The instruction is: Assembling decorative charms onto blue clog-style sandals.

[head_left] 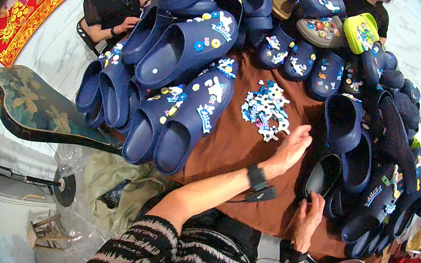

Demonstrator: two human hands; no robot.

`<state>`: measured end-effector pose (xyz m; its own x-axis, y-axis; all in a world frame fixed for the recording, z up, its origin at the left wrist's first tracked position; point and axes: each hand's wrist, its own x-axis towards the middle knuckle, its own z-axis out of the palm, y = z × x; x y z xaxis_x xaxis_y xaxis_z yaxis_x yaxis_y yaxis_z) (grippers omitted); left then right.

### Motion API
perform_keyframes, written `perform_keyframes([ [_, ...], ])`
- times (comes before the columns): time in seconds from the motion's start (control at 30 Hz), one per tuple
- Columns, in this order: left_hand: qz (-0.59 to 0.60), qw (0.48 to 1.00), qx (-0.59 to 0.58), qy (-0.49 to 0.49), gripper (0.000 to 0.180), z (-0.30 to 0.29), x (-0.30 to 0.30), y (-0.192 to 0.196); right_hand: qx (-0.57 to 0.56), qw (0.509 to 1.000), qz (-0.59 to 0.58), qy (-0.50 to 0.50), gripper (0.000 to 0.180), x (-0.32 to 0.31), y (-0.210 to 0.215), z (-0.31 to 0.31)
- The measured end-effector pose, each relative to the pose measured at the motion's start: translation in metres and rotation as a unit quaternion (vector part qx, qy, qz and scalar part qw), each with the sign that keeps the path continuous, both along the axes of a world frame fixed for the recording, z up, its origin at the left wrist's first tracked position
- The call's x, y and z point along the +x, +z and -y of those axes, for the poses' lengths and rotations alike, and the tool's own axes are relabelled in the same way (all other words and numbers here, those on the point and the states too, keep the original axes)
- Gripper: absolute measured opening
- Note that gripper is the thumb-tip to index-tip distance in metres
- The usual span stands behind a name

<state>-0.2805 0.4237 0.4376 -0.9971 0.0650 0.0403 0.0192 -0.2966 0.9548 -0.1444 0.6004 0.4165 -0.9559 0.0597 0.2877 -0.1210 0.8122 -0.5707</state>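
My right hand (309,216) is closed on the heel rim of a dark clog (324,174), whose opening faces up at the right of the brown cloth. My left hand (292,147) reaches over the cloth with its fingers stretched out, and I see nothing in it. Just beyond it lies a loose heap of small white, blue and yellow shoe charms (266,110). To the left, a navy clog (192,123) bears several such charms on its upper. Another navy clog (343,123) stands beyond the dark one.
Stacked navy clogs (179,46) crowd the table's left side, and more stand at the right. A lime-green clog (361,33) sits at the far side. People (117,8) are across the table. A patterned chair back (47,106) and a wooden stool (48,230) stand at left.
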Motion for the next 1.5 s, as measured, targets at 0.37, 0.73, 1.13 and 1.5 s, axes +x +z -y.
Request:
perform_keyframes([
  [0.37,-0.061,0.898,-0.255,0.352,0.027,0.181,0.199,0.045,-0.100,0.990,-0.046,0.088,0.021,0.000,0.001,0.056],
  [0.73,0.066,0.972,0.012,0.225,0.059,0.236,0.134,0.026,-0.072,0.986,-0.001,0.152,0.015,-0.009,-0.031,0.099],
  [1.13,0.033,0.948,0.125,0.292,0.053,0.226,0.101,0.039,-0.055,0.982,-0.001,0.181,0.017,-0.005,-0.034,0.092],
  [1.5,0.038,0.956,0.096,0.276,0.065,0.247,0.088,0.021,0.249,0.905,-0.340,-0.056,0.042,-0.101,0.156,-0.022],
])
